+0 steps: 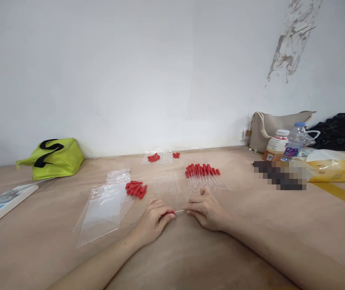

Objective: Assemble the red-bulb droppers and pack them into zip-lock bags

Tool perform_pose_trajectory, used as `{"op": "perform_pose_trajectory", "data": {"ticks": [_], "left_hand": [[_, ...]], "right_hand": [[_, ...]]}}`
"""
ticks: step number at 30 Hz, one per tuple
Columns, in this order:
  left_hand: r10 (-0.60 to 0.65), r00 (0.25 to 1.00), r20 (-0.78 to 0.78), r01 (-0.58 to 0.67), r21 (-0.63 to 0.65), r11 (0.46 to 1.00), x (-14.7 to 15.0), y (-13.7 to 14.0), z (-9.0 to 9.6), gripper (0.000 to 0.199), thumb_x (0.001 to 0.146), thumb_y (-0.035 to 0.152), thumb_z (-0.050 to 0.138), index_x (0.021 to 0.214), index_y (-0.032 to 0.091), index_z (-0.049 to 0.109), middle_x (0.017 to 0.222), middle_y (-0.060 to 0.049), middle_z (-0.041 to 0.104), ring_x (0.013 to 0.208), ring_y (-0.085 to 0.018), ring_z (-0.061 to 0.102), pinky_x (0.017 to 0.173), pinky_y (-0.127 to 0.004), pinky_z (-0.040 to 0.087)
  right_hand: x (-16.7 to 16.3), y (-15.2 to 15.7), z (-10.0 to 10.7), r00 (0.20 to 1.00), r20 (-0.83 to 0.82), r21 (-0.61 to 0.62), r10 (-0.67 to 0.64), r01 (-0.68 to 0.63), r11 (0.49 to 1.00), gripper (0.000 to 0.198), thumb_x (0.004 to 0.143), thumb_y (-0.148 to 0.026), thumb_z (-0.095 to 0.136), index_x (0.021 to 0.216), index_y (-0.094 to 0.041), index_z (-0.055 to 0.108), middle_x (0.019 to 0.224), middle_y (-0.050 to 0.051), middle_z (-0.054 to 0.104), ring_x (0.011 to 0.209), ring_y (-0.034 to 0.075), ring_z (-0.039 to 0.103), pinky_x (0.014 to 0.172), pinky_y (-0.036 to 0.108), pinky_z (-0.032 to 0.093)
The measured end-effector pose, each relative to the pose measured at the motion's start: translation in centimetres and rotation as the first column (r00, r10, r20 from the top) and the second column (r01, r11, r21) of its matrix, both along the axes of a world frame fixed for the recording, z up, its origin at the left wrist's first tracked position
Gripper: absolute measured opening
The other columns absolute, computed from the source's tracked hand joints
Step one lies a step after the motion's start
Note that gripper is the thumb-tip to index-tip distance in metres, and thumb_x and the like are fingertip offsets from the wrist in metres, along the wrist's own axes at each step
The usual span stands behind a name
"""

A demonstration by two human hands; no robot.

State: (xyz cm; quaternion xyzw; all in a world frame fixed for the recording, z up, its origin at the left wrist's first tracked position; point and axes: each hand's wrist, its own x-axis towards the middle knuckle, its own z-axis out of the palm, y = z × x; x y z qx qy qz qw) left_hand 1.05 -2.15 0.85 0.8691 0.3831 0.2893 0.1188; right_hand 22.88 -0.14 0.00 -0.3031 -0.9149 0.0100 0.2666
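Between finger and thumb, my left hand [152,219] pinches a red rubber bulb [172,212], mostly covered by the fingers. My right hand [207,211] is closed on a thin clear dropper tube [179,211], whose visible end meets the bulb. How deep the tube sits in it is hidden. Beyond my left hand lies a pile of red rubber bulbs [136,189]. A row of bare clear tubes [165,185] lies ahead of both hands. Past my right hand are several droppers [202,171] with red bulbs on their tubes.
Clear zip bags [101,209] lie left of the bulbs. Near the wall sits a bag with red bulbs [153,157]. A green bag [54,159] and a white power strip [7,207] are at left; bottles [277,146], a beige bag [278,125] and a yellow packet [332,171] at right.
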Motion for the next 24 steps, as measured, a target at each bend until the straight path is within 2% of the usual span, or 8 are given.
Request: {"op": "perform_pose_trajectory", "data": {"ticks": [6,11,15,19,21,24], "left_hand": [[-0.046,0.998,-0.043,0.048,0.044,0.998,-0.1,-0.2,0.0,0.025,0.088,0.028,0.039,0.079,0.017,0.059,0.068,-0.003,0.058,0.067,-0.016,0.049,0.072,-0.031,0.037],[-0.099,0.993,-0.068,0.105,0.092,0.990,-0.1,0.0,-0.4,0.023,0.088,0.025,0.039,0.082,0.016,0.059,0.072,-0.005,0.059,0.069,-0.016,0.050,0.073,-0.033,0.037],[-0.105,0.988,-0.113,0.124,0.181,0.976,-0.5,0.4,0.0,0.022,0.088,0.021,0.039,0.096,0.017,0.059,0.079,-0.005,0.062,0.076,-0.017,0.052,0.079,-0.035,0.036],[-0.097,0.972,-0.216,0.151,0.247,0.957,-1.0,0.4,0.9,0.030,0.088,0.015,0.037,0.108,0.024,0.057,0.081,-0.003,0.061,0.078,-0.016,0.052,0.087,-0.039,0.032],[-0.078,0.979,-0.187,0.120,0.226,0.967,-1.2,0.2,0.8,0.032,0.088,0.018,0.039,0.116,0.026,0.051,0.085,-0.003,0.060,0.080,-0.016,0.053,0.085,-0.037,0.035],[0.065,0.997,-0.045,-0.059,0.125,0.990,-1.3,-0.1,0.2,0.045,0.084,0.028,0.047,0.127,0.026,0.035,0.096,-0.005,0.057,0.082,-0.017,0.053,0.075,-0.031,0.043]], "right_hand": [[-1.1,-0.9,-0.3,0.998,0.002,0.018,-0.063,0.063,0.998,0.026,0.085,-0.020,0.035,0.074,-0.018,0.058,0.069,0.002,0.058,0.060,0.010,0.044,0.068,0.030,0.021],[-1.6,-1.2,-0.6,0.996,0.018,-0.028,-0.091,0.091,0.995,0.026,0.085,-0.021,0.035,0.066,-0.016,0.052,0.063,0.000,0.056,0.056,0.009,0.042,0.067,0.028,0.022],[-1.9,-1.4,0.1,0.996,0.005,-0.056,-0.090,0.090,0.994,0.027,0.086,-0.021,0.034,0.066,-0.017,0.052,0.064,-0.001,0.058,0.055,0.009,0.042,0.066,0.027,0.022],[-2.0,-2.1,1.4,0.994,0.018,-0.048,-0.105,0.106,0.993,0.023,0.081,-0.022,0.041,0.066,-0.018,0.058,0.066,0.000,0.062,0.062,0.011,0.047,0.066,0.028,0.021],[-1.6,-2.2,1.7,0.992,0.040,-0.057,-0.120,0.122,0.991,0.021,0.078,-0.022,0.045,0.062,-0.019,0.059,0.065,0.000,0.062,0.064,0.012,0.049,0.067,0.028,0.022],[-0.7,-1.3,1.7,0.980,0.008,-0.187,-0.197,0.194,0.963,0.022,0.076,-0.023,0.045,0.061,-0.020,0.061,0.063,0.000,0.062,0.061,0.012,0.050,0.064,0.026,0.027]]}}
